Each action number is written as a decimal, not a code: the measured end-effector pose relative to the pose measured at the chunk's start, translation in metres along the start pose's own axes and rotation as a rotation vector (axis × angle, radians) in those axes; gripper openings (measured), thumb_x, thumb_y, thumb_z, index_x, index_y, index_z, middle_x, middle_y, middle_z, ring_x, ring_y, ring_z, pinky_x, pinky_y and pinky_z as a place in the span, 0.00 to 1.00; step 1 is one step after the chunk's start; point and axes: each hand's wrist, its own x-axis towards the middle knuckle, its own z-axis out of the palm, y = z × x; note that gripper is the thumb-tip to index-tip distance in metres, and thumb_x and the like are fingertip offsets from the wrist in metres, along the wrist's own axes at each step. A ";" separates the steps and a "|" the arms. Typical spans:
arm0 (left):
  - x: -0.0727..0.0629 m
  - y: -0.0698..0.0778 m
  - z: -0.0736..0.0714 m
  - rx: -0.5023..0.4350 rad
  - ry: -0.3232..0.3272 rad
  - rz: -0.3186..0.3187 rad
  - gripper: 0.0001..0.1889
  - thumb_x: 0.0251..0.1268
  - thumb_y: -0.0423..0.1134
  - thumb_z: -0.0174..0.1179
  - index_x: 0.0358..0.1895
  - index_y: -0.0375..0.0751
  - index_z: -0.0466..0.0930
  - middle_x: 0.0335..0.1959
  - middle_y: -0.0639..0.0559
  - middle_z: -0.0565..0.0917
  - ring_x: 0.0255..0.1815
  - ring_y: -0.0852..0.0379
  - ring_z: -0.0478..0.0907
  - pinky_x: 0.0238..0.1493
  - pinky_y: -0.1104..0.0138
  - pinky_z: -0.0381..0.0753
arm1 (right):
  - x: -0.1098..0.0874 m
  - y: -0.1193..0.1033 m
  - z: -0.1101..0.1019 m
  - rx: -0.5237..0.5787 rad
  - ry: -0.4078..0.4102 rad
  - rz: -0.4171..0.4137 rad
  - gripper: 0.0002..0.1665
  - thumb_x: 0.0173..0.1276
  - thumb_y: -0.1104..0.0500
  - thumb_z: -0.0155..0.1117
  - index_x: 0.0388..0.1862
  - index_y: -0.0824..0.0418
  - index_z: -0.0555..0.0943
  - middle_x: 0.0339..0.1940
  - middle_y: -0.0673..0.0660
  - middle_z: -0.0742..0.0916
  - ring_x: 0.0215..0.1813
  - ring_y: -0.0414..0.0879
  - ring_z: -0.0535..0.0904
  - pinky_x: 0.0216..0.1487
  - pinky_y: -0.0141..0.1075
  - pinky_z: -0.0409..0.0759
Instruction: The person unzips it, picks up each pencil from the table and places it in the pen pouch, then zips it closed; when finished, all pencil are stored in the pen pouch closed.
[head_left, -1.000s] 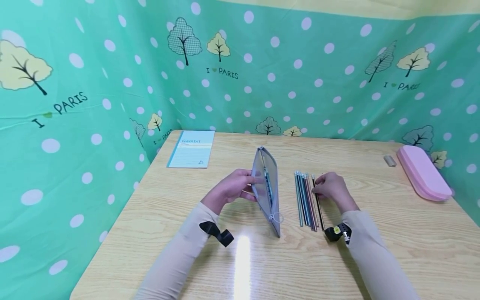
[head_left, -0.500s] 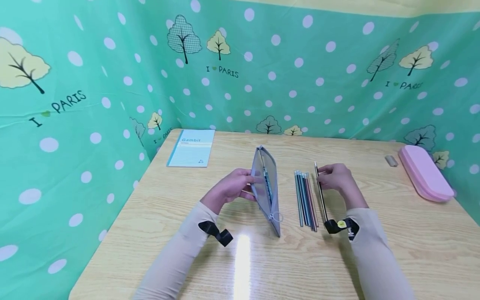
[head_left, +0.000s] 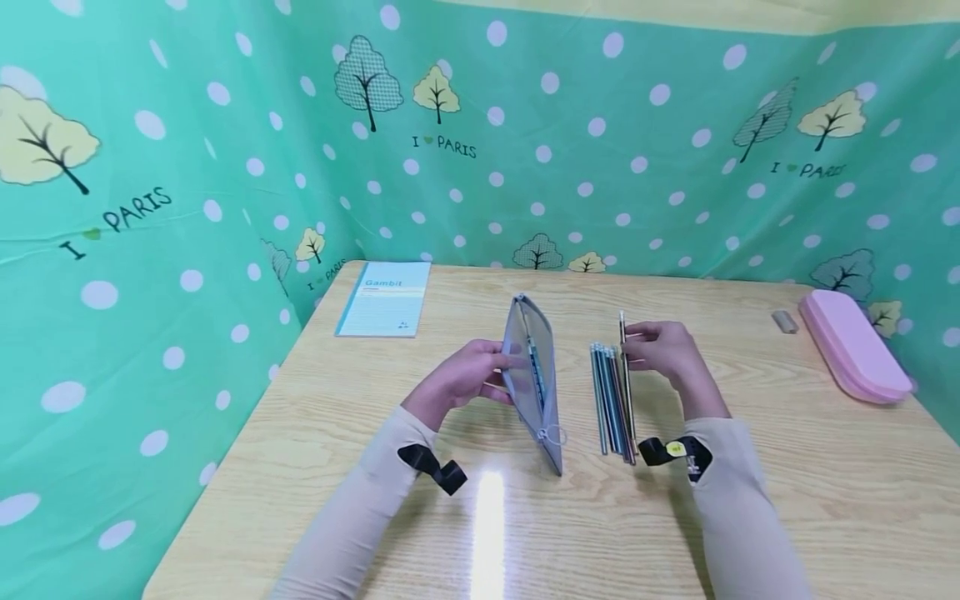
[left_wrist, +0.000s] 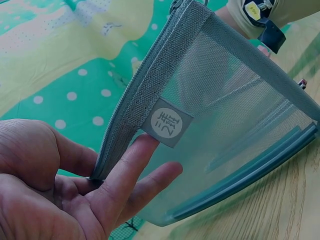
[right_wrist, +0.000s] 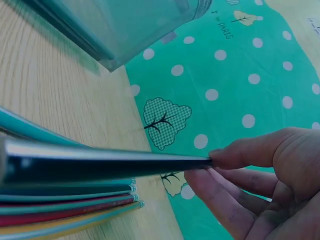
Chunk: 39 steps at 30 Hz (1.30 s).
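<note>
My left hand (head_left: 468, 371) grips the side of a grey mesh zip pouch (head_left: 517, 385), which stands on edge with its zipped mouth apart. In the left wrist view, the thumb is behind the zip band and the fingers lie over the mesh wall (left_wrist: 235, 75) by a round-printed tag (left_wrist: 169, 124). Several pencils show inside through the mesh. My right hand (head_left: 663, 350) pinches a dark pencil (head_left: 627, 379) near its upper end between thumb and fingers. It slants over the right side of a row of pencils (head_left: 606, 400) lying on the table, right of the pouch.
A pale blue notebook (head_left: 382, 300) lies at the back left of the wooden table (head_left: 337, 467). At the right stand a pink pencil case (head_left: 855, 346) and, beside it, a small grey eraser (head_left: 785, 322). A polka-dot curtain (head_left: 480, 167) hangs behind the table.
My right hand has picked up the dark pencil from the row's right side, drawn it rightward, then brought it back left over the row. The left hand and pouch have stayed put.
</note>
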 end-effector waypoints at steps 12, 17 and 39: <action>0.002 -0.002 -0.001 0.020 -0.013 -0.004 0.22 0.81 0.34 0.48 0.70 0.24 0.70 0.59 0.29 0.81 0.50 0.43 0.86 0.49 0.55 0.91 | 0.001 0.002 -0.007 0.141 -0.057 -0.038 0.30 0.76 0.67 0.59 0.72 0.81 0.66 0.57 0.72 0.85 0.38 0.35 0.85 0.47 0.32 0.90; 0.005 -0.003 -0.001 0.013 -0.015 -0.017 0.23 0.81 0.34 0.49 0.71 0.25 0.69 0.61 0.29 0.79 0.50 0.44 0.85 0.49 0.57 0.91 | 0.000 0.000 -0.012 0.185 -0.065 -0.051 0.31 0.77 0.67 0.59 0.72 0.81 0.64 0.48 0.59 0.88 0.39 0.34 0.86 0.48 0.31 0.89; 0.007 -0.005 -0.001 0.003 0.002 -0.039 0.24 0.81 0.34 0.50 0.74 0.26 0.66 0.66 0.30 0.76 0.53 0.41 0.85 0.46 0.60 0.92 | -0.004 -0.009 -0.014 0.372 -0.089 -0.056 0.34 0.78 0.67 0.57 0.75 0.82 0.59 0.37 0.41 0.88 0.41 0.35 0.86 0.47 0.26 0.88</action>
